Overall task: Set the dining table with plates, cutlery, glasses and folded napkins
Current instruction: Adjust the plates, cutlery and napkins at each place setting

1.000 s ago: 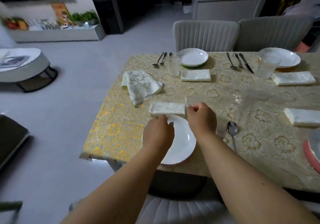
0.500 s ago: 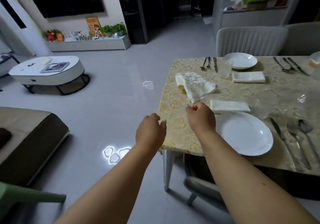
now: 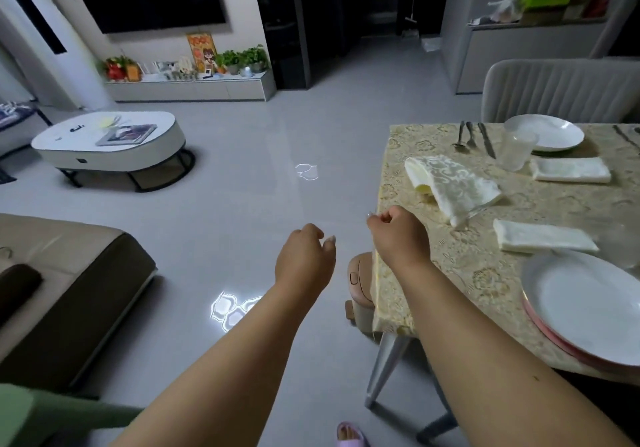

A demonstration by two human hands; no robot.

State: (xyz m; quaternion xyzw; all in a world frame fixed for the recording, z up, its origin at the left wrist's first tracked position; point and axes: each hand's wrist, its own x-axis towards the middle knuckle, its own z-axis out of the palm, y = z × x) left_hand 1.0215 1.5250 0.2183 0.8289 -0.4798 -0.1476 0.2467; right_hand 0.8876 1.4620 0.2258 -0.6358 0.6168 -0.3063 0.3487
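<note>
Left hand (image 3: 304, 259): off the bench, over the floor, fingers loosely curled, holding nothing visible.
Right hand (image 3: 398, 235): above the near-left corner of the bench (image 3: 433, 263), fingers curled into a fist; something tiny seems to glint at the fingertips, too small to identify, so cannot tell whether anything is pinched.
Loose napkin (image 3: 450, 187): crumpled and unfolded, lying between the two place settings, not yet folded.
Near setting: white plate (image 3: 585, 304) stacked on a pink one, folded napkin (image 3: 543, 237) just beyond it, a clear glass (image 3: 620, 245) beside, hard to make out.
Far setting: far plate (image 3: 543, 133), far folded napkin (image 3: 571, 169), far glass (image 3: 517, 148) and cutlery (image 3: 472, 136) laid to its left.
Risk, glasses: almost invisible against the patterned cloth; a careless reach for the loose napkin could likely knock one over.
Risk, cloth: glossy covering hanging over the edge; snagging it with the forearm could drag plates toward the edge.
Risk, near plate: sitting close to the bench edge; a bump from the right arm could tip the stack.
Surface: gold floral covering, shiny, probably slippery under china.
Room: dim living area, pale tiled floor with light reflections, coffee table (image 3: 110, 145), sofa (image 3: 62, 280), padded chair (image 3: 554, 90) at the far side.
</note>
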